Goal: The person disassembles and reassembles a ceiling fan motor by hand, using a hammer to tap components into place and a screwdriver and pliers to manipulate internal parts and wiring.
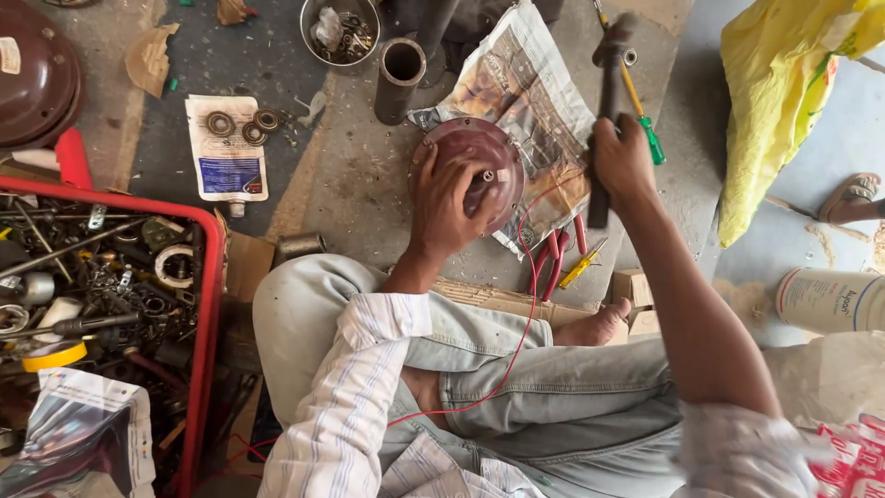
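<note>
The left hand [449, 198] covers part of the maroon domed cover [479, 166], hiding what lies under the palm. The hammer [608, 101] in the right hand [622, 157] is motion-blurred at its head. The red toolbox [207, 304] and yellow bag [784, 92] are cut off by the frame edges.

Maroon motor cover [479, 161], red tray [207, 277], yellow bag [784, 101], striped sleeve [355, 397].

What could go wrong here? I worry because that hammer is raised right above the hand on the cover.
1. The right hand holds a hammer raised beside the round maroon cover, where the left hand rests: a stray blow could hit its fingers.
2. The cover sits on loose newspaper and might slide.
3. The red wire trails across the lap and could snag the swinging arm.
</note>
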